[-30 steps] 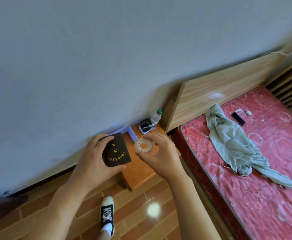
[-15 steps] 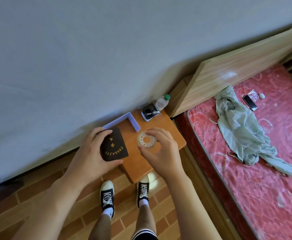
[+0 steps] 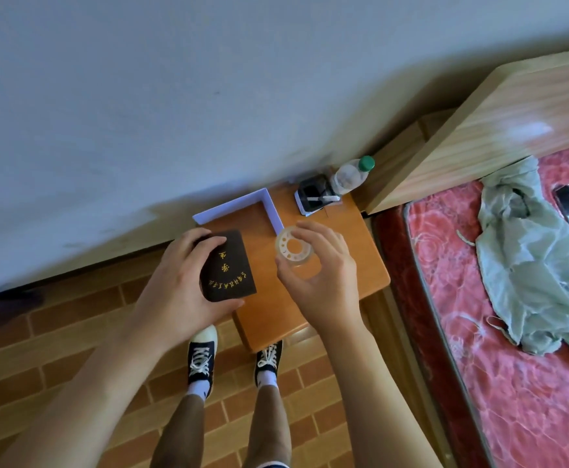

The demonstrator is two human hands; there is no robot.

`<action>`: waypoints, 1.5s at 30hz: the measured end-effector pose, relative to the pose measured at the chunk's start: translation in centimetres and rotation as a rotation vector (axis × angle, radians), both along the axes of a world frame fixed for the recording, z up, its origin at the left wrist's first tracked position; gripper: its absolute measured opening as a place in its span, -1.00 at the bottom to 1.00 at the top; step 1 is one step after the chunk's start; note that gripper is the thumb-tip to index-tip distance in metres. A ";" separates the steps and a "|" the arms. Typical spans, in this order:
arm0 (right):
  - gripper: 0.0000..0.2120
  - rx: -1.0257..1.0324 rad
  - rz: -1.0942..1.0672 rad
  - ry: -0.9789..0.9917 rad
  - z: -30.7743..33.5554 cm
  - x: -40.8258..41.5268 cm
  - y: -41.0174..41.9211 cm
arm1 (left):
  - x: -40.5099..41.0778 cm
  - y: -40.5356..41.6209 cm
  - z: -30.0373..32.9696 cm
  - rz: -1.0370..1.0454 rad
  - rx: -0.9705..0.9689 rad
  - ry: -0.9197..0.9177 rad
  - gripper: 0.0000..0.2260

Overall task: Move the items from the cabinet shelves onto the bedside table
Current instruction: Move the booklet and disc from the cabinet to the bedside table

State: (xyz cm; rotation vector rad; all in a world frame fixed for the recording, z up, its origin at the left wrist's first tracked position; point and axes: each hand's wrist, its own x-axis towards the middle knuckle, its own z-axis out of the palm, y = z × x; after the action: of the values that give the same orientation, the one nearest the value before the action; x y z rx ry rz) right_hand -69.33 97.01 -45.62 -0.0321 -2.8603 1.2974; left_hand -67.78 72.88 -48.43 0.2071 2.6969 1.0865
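Note:
I stand right in front of the small orange wooden bedside table. My left hand grips a dark brown booklet with gold lettering, held over the table's left front part. My right hand holds a clear roll of tape between thumb and fingertips, just above the middle of the tabletop. Whether the roll touches the wood I cannot tell.
A white L-shaped edge lies at the table's back left. A black-and-white small box and a plastic bottle with a green cap stand at the back. Right of the table is a bed with a red mattress, a green garment and a phone.
I have stepped up to the table, and both feet now show below it. Both hands have come lower over the tabletop, still holding the booklet and the tape roll.

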 end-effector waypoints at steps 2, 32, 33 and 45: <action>-0.62 0.002 0.015 -0.012 -2.1 -0.2 0.2 | -0.2 0.6 -1.9 0.009 -0.022 -0.009 -0.09; -0.63 0.149 0.206 -0.150 -29.6 -4.0 -2.7 | -4.3 0.8 -25.7 -0.034 -0.341 0.021 -0.12; -0.61 0.162 0.206 -0.150 -29.9 -4.1 -2.7 | -4.3 0.7 -25.9 -0.039 -0.349 0.023 -0.11; -0.58 0.236 0.235 -0.096 -30.5 -3.0 -4.0 | -3.5 -0.5 -26.6 -0.102 -0.381 0.064 -0.12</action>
State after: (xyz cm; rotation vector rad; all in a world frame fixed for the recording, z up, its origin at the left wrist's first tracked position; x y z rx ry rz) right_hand -72.36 92.99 -76.08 0.2549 -3.1582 0.9999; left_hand -71.25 72.38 -75.08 0.3106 2.8483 0.5306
